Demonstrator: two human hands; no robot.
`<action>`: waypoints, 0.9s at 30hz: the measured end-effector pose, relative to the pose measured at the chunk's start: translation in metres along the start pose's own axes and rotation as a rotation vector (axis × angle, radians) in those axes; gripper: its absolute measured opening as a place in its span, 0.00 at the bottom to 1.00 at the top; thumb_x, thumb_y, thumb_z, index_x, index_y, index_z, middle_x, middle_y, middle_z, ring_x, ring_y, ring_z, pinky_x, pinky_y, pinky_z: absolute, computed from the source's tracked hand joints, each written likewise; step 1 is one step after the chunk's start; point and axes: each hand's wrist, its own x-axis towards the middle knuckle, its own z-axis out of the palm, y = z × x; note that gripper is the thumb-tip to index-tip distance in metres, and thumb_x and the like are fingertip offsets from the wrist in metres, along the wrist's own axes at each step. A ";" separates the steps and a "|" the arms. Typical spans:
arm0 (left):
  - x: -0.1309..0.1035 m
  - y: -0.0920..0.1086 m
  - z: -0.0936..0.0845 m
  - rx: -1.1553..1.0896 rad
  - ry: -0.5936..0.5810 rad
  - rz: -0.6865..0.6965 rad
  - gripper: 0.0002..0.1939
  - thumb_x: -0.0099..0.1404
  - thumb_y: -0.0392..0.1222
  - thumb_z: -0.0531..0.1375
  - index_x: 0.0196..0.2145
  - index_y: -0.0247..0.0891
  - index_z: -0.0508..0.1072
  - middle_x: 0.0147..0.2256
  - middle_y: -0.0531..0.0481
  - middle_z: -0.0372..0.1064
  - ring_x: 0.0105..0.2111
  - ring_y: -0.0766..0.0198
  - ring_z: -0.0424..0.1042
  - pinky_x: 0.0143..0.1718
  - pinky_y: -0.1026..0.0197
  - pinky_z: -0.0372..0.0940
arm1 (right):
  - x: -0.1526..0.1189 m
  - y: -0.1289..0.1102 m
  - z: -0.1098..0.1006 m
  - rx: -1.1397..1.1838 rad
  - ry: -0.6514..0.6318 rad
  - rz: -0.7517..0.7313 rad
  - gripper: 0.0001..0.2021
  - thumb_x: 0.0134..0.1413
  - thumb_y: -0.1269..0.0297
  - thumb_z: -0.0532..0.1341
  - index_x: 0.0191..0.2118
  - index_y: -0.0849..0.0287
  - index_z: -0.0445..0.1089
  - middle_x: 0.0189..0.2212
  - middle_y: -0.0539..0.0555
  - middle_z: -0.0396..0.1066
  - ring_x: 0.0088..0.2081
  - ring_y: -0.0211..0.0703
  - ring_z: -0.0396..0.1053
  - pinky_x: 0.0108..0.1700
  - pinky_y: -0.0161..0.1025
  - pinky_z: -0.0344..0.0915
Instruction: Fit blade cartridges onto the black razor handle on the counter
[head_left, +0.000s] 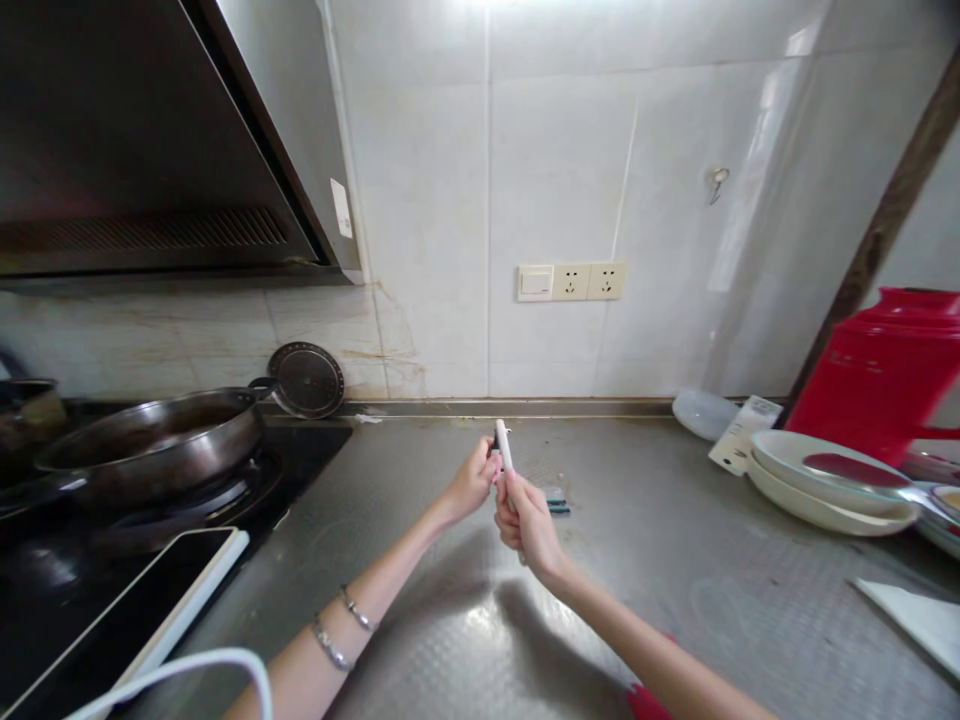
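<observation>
Spotted metal pan (pixel 165 455) on black stovetop (pixel 307 455), far left; logged dark round disc (pixel 307 380) propped against tiled wall (pixel 427 200) by pan. Noted range hood (pixel 142 130) above. Marked white-edged device (pixel 120 625) and white cable (pixel 225 655) at lower left. Tagged switch-and-socket panel (pixel 571 282) and small hook (pixel 717 183) on wall. Listed red flask (pixel 874 375) at right, behind stacked pale dishes (pixel 825 508); caught translucent bowl (pixel 705 412) and white card (pixel 745 435) near dishes, white sheet (pixel 915 620) in front.

The counter (pixel 652 560) offers passage between the pan (pixel 172 440) and the plates (pixel 817 510), with the wall (pixel 427 200) blocking behind.
</observation>
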 end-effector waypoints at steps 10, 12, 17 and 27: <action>0.003 -0.001 0.000 0.066 -0.054 0.024 0.12 0.63 0.49 0.49 0.34 0.37 0.58 0.24 0.57 0.55 0.23 0.70 0.56 0.27 0.66 0.55 | -0.006 0.003 0.008 0.058 0.017 0.005 0.24 0.44 0.40 0.58 0.22 0.57 0.52 0.10 0.37 0.42 0.11 0.24 0.35 0.11 0.24 0.33; 0.003 -0.003 0.001 0.094 -0.058 0.055 0.12 0.63 0.49 0.50 0.35 0.37 0.59 0.26 0.56 0.56 0.26 0.70 0.57 0.29 0.66 0.56 | -0.005 0.002 0.008 0.078 0.029 -0.033 0.24 0.44 0.40 0.57 0.22 0.57 0.52 0.11 0.37 0.42 0.11 0.24 0.35 0.11 0.24 0.33; 0.003 -0.004 0.002 0.023 -0.043 0.038 0.11 0.62 0.49 0.50 0.34 0.38 0.58 0.25 0.57 0.54 0.24 0.71 0.55 0.27 0.66 0.55 | -0.009 0.009 0.009 0.086 0.016 0.051 0.24 0.44 0.40 0.57 0.22 0.57 0.53 0.10 0.37 0.42 0.11 0.24 0.36 0.11 0.24 0.33; 0.002 0.003 0.001 0.088 -0.064 0.055 0.10 0.64 0.47 0.47 0.35 0.37 0.57 0.24 0.57 0.53 0.22 0.71 0.54 0.26 0.66 0.54 | -0.009 0.002 0.012 0.079 0.044 0.006 0.24 0.43 0.40 0.58 0.21 0.57 0.53 0.10 0.37 0.42 0.11 0.24 0.36 0.11 0.24 0.34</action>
